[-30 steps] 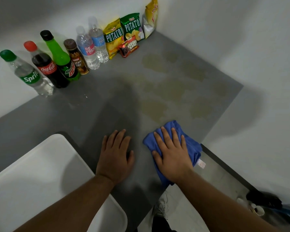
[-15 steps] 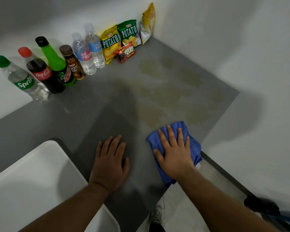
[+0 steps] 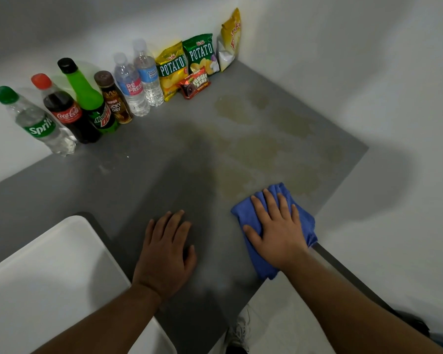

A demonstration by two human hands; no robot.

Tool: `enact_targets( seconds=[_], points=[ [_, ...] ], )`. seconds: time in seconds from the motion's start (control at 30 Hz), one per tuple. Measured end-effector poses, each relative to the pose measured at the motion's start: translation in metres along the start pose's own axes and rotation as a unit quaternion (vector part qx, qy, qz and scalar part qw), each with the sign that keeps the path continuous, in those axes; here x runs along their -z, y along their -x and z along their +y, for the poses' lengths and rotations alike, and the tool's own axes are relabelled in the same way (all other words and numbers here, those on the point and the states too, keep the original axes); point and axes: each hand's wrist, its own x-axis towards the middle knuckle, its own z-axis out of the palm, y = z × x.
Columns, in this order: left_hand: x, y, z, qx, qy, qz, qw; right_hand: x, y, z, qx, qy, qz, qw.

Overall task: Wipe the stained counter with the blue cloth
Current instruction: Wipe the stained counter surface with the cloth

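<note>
The grey counter carries pale yellowish stains over its middle and far right. A crumpled blue cloth lies near the counter's right front edge, just short of the nearest stain. My right hand presses flat on top of the cloth, fingers spread. My left hand rests palm down on the bare counter to the left of the cloth and holds nothing.
Several drink bottles line the back wall at the left. Snack bags and a small Fudgee Barr pack fill the back corner. A white tray-like surface sits at the lower left. White walls enclose the counter at the back and the right.
My right hand has pushed the blue cloth a little forward toward the nearest stain. My left hand has stayed flat on the counter.
</note>
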Motion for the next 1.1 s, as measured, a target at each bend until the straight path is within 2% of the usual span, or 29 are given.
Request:
enact_targets(
  seconds=[0.13,0.23,0.3,0.43,0.6,0.73,0.87,0.97,1.1],
  points=[
    [0.000,0.001,-0.002,-0.006,0.000,0.001,1.000,-0.006,0.000,-0.021,0.033,0.008,-0.005,0.999],
    [0.001,0.000,-0.003,-0.001,0.004,-0.010,1.000,-0.010,0.023,-0.004,0.114,-0.010,-0.002,0.993],
    [0.002,0.000,-0.002,0.004,0.006,-0.015,1.000,-0.009,0.029,0.015,0.138,-0.017,-0.002,0.990],
    [0.004,-0.001,-0.003,0.013,0.024,-0.006,1.000,-0.001,0.012,0.034,0.097,-0.007,-0.001,0.995],
    [0.007,-0.026,-0.005,0.029,0.037,0.028,0.999,0.005,-0.026,-0.001,0.030,-0.008,0.001,1.000],
    [0.009,-0.052,-0.009,0.041,0.027,0.044,0.998,-0.001,-0.020,-0.021,0.087,0.009,-0.006,0.996],
    [0.005,-0.059,-0.012,0.061,0.020,0.014,0.998,-0.007,0.004,0.012,0.163,0.004,-0.005,0.987],
    [0.002,-0.059,-0.013,0.061,0.023,0.009,0.998,0.000,-0.002,0.038,0.138,0.004,-0.001,0.990],
    [0.002,-0.059,-0.013,0.068,0.027,0.005,0.997,0.012,-0.035,0.021,0.065,0.019,0.000,0.998]
  ],
)
